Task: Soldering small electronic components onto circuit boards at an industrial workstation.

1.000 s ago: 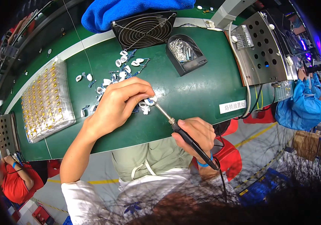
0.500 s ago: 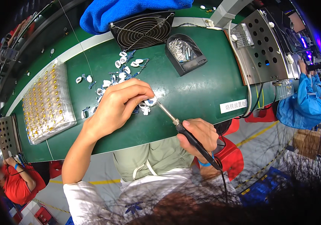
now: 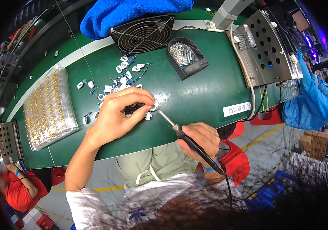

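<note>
My right hand (image 3: 201, 138) is closed around the black handle of a soldering iron (image 3: 190, 141). The iron's metal tip reaches up and left to a small white oval part (image 3: 156, 104) at my left fingertips. My left hand (image 3: 120, 113) pinches that part between thumb and fingers, just over the green bench. More white oval parts with dark blue strips (image 3: 122, 81) lie in a loose heap beyond my left hand, some hidden by it. What exactly the tip touches is too small to make out.
A clear plastic tray of gold-coloured pieces (image 3: 49, 111) sits at left. Behind are a black fan (image 3: 143, 35) and a blue towel (image 3: 133, 11). A black bin (image 3: 187, 57) holds metal bits. A perforated metal box (image 3: 265, 48) stands right. People work at both sides.
My left hand's thumb has dropped away from the curled fingers, widening the gap behind its fingertips. The iron and my right hand have shifted slightly left.
</note>
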A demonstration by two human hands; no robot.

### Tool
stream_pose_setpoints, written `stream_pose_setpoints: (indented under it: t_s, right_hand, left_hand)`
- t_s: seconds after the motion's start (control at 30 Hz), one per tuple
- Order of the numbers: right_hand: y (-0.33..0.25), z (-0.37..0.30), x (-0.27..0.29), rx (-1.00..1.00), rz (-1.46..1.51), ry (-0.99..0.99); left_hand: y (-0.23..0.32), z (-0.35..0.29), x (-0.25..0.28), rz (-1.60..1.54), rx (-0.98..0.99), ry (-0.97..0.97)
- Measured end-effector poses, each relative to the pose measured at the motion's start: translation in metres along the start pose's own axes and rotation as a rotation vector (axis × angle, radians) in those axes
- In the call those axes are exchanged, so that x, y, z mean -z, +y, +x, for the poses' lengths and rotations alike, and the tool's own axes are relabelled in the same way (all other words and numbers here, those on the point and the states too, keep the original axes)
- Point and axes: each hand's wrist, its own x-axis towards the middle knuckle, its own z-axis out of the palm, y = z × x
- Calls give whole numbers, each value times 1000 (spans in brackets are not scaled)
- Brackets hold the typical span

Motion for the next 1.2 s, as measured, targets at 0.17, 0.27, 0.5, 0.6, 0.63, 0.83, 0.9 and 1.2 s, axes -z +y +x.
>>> stream_pose_setpoints:
  t_s: [0.17,0.27,0.5,0.6,0.63,0.83,0.9,1.2]
  right_hand:
    - [-1,1,1,-1,-3,-22]
    - [-2,2,1,-6,-10,-28]
    - [-2,2,0,2,-14,-28]
    - [-3,2,1,4,-14,-34]
    - [-3,1,1,0,-11,-34]
    - [-4,1,3,11,-20,-30]
    - [-3,2,1,4,-19,-28]
    - [1,2,-1,16,-23,3]
  left_hand:
    - [5,0,1,20,60,-1]
    - [6,1,0,56,29,2]
    - [8,1,-3,83,-7,31]
    - [8,1,-3,75,-15,31]
    - [7,0,-4,84,-19,31]
    - [11,2,-3,87,-2,26]
    - [9,2,-2,88,8,21]
    - [5,3,-2,73,0,16]
